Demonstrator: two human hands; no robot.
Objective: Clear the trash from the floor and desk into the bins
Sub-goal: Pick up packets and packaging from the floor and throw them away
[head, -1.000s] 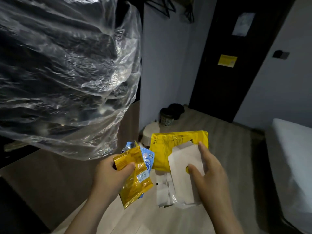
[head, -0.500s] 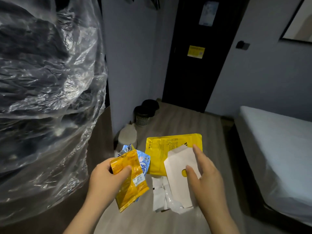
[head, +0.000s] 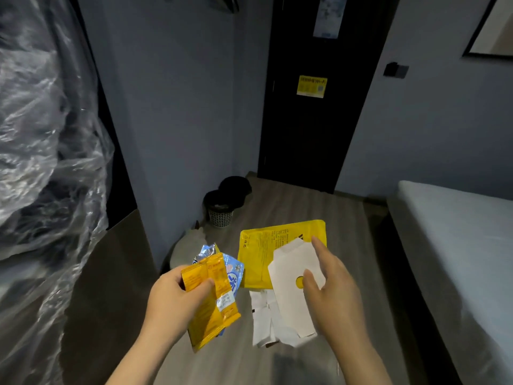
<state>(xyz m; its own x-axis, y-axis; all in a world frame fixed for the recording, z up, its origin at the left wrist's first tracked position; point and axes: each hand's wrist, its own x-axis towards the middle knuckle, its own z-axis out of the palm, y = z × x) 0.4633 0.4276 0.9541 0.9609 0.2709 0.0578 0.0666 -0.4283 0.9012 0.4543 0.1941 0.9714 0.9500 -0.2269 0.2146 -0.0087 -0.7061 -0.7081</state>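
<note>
Left hand (head: 172,304) grips an orange foil wrapper (head: 213,323); right hand (head: 336,295) pinches a yellow plastic pouch (head: 266,251) and white paper card (head: 291,262), print illegible. Two black bins (head: 222,207) stand on the floor ahead; a yellow door sign (head: 311,86) reads "Wi-Fi".

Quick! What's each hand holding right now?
Left hand grips an orange wrapper and a blue packet.
Right hand pinches a white card, with a yellow pouch behind.
</note>
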